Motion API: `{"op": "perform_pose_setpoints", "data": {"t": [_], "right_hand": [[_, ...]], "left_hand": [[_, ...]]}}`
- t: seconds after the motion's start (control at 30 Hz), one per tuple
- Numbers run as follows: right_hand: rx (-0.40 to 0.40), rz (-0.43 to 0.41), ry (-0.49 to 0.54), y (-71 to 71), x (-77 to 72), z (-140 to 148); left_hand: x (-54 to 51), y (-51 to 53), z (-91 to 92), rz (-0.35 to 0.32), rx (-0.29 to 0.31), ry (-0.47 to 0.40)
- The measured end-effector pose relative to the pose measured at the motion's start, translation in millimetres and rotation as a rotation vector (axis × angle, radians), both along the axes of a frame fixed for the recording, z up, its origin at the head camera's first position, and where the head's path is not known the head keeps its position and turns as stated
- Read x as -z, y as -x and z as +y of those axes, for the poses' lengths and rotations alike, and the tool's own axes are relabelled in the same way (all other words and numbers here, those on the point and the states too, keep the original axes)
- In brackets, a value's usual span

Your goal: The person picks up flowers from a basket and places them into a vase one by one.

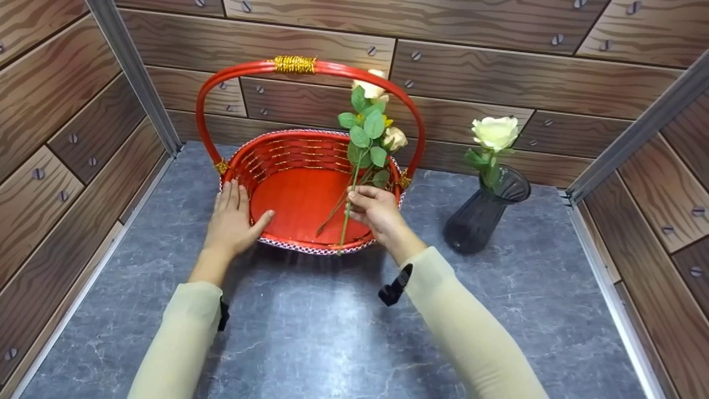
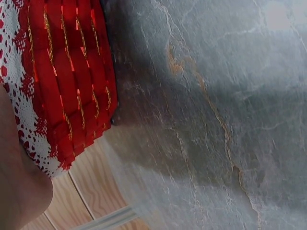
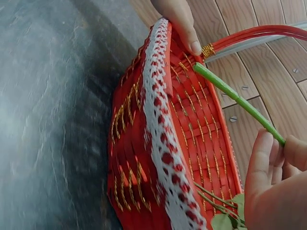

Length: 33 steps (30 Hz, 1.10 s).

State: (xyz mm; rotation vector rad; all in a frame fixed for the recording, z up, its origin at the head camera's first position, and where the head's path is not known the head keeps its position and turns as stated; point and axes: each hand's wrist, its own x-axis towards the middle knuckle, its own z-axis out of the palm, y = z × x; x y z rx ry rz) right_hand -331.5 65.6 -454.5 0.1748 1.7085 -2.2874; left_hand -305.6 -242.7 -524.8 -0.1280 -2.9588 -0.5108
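Observation:
A red woven basket with lace trim along its rim stands on the grey marbled surface, its tall handle arching above. My left hand rests on the basket's left front rim, fingers straight and thumb spread away from them. In my right hand, thumb and fingers pinch the green stem of a white rose over the basket's right side. The cut end of that stem points toward the front rim. Behind its leaves, a cream rose and thin stems lie in the basket, partly hidden.
A dark glass vase stands to the right of the basket, holding another white rose. Wood-patterned panels enclose the back and both sides, with metal strips at the corners.

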Motion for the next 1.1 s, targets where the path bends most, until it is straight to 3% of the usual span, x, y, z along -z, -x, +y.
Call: {"op": "perform_pose_setpoints", "data": {"t": [0.47,0.73,1.1], "right_hand": [[-0.228,0.01,-0.165,-11.2,-10.4,50],[-0.325,0.15,-0.393,-16.9,-16.7,83],[-0.426,0.335,-0.591,-19.8,-26.7,122]], "left_hand": [[0.6,-0.2,-1.3,0.014,0.004,0.0],[0.4,0.4,-0.8,0.004,0.0,-0.007],[-0.6,1.5,0.3,-0.004,0.003,0.001]]}}
